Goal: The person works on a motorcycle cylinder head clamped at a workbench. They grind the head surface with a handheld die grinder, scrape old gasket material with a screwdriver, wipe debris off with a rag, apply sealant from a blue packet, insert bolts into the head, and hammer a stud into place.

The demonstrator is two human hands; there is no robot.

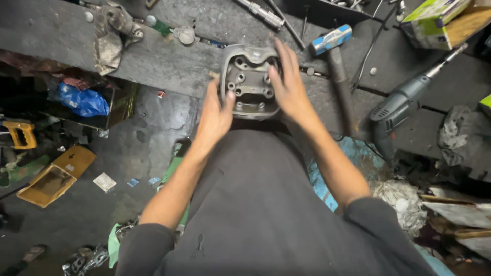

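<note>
Grey metal engine casting (249,82), full of round bores and bolt holes, stands on the near edge of the dark, grimy desk (169,56), just above the person's lap, held between both hands. The left hand (215,116) comes up from below with the forearm stretched straight out, palm against the casting's lower left side and thumb tip lying on its face; its fingers (228,100) press the part rather than close around it. The right hand (289,87) reaches in from the right with a bent wrist, fingers spread long and wrapping the right edge up to the top corner, thumb on the face. Just right of that hand lies a hammer (335,56) with a blue-and-white head. Further right a grey power drill (404,102) rests on the desk. At the top right corner sits a cardboard box (440,20), green, white and tan. Down on the floor at the left lie a blue plastic bag (82,101) and an open yellow carton (56,176).
</note>
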